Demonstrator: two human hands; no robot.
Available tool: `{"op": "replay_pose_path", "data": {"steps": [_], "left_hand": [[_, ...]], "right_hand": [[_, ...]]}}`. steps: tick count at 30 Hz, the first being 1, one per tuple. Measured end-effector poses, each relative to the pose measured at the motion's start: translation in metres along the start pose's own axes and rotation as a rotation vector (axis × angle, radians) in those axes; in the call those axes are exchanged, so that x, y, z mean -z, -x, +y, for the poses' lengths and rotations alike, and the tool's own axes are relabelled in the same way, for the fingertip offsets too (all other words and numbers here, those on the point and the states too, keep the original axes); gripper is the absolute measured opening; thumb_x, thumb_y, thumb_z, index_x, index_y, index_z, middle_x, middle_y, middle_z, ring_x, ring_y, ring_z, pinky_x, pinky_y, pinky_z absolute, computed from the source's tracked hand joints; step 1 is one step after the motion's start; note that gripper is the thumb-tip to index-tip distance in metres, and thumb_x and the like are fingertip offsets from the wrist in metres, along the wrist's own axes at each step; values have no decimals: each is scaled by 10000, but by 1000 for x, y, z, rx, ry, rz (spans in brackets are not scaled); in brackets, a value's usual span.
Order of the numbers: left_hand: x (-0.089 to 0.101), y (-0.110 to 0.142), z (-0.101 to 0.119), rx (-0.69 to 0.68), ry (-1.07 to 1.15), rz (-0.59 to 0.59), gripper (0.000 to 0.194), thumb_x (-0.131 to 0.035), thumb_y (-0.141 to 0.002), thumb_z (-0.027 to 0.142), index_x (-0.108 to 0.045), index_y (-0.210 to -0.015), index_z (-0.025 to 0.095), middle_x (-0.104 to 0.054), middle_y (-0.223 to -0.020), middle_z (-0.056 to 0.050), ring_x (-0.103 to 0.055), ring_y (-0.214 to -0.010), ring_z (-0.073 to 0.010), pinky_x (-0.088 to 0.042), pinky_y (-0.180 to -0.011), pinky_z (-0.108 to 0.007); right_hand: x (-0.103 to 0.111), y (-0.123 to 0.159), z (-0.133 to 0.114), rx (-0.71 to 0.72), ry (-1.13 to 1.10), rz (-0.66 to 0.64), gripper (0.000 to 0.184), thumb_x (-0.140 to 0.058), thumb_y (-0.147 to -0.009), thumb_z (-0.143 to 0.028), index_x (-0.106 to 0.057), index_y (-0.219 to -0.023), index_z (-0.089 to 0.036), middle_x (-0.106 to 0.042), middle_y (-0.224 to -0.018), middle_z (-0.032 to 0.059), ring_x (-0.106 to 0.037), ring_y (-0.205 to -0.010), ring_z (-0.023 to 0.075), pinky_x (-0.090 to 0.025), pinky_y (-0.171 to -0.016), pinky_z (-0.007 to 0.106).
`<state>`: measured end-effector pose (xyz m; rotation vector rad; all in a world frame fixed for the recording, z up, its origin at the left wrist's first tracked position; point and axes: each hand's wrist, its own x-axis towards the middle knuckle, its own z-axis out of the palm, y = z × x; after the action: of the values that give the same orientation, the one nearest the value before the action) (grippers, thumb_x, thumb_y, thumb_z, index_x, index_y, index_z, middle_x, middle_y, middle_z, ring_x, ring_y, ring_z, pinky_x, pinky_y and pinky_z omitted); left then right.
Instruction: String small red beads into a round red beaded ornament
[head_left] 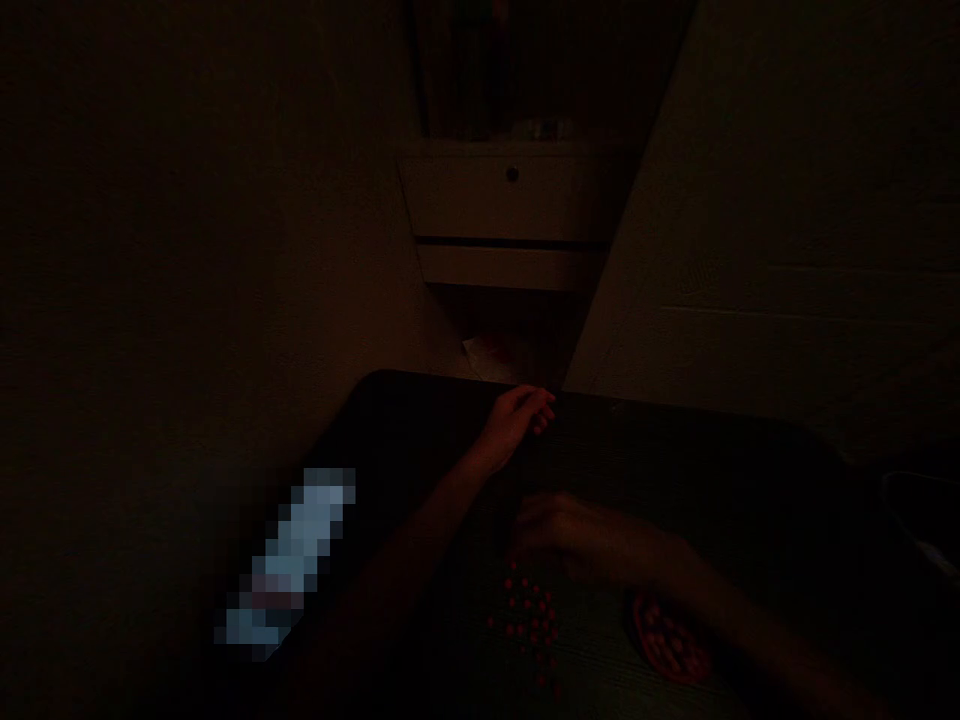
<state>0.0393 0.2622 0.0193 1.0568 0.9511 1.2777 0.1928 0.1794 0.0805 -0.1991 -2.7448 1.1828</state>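
The picture is very dark. My left hand (523,408) is held out near the far edge of the dark table (660,440), its fingers bent and close together; whatever they may hold is too dark to see. Closer to me, my right hand (559,525) points left with its fingers curled downward, the fingertips lost in shadow. Small red beads or berries (536,615) lie scattered on the tabletop just below it. Partly under my right forearm stands a small dark bowl or dish holding more red pieces (670,640).
At the left table edge a bright phone-like screen (292,560) shows, blurred into blocks. A dark rounded object (926,520) sits at the far right. Walls close in on both sides. Beyond the table are a drawer unit (517,200) and a pale sheet (491,358) lower down.
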Motion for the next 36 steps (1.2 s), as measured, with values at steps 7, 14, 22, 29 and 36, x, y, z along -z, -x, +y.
{"op": "replay_pose_path", "data": {"steps": [7,14,22,29,36], "left_hand": [[0,2,1,-1,-35,-18,407,-626,-871,550,-674,-944,152,-648,-736,-11,-553,-606,-109,-407,-548,-242],[0,6,3,-15,-159,-68,484,-512,-909,636,-638,-881,170,-586,-681,21,-510,-541,-102,-375,-502,-237],[-3,11,6,-20,-289,-176,411,-545,-911,596,-609,-928,190,-604,-630,28,-464,-508,-101,-336,-494,-233],[-5,12,8,-22,-325,-197,355,-616,-886,544,-630,-925,191,-624,-631,25,-479,-527,-108,-355,-518,-239],[-5,13,13,-6,-307,-203,379,-683,-833,549,-686,-884,173,-713,-746,-32,-552,-593,-129,-429,-578,-263]], "right_hand": [[11,7,19,-91,81,383,189,-571,-996,-193,-747,-1063,-211,-744,-993,50,-693,-919,175,-541,-843,313],[23,14,65,-304,138,940,230,-646,-955,-346,-709,-1144,-230,-741,-1003,61,-703,-888,216,-555,-843,368],[12,16,86,-320,149,990,250,-564,-997,-370,-732,-1118,-231,-742,-998,70,-707,-903,225,-560,-846,364],[12,20,87,-349,169,1015,227,-560,-993,-356,-742,-962,-224,-771,-931,62,-729,-827,221,-571,-782,338],[11,21,85,-375,212,1062,247,-515,-1007,-356,-709,-952,-212,-748,-903,69,-713,-813,225,-562,-769,344]]}}
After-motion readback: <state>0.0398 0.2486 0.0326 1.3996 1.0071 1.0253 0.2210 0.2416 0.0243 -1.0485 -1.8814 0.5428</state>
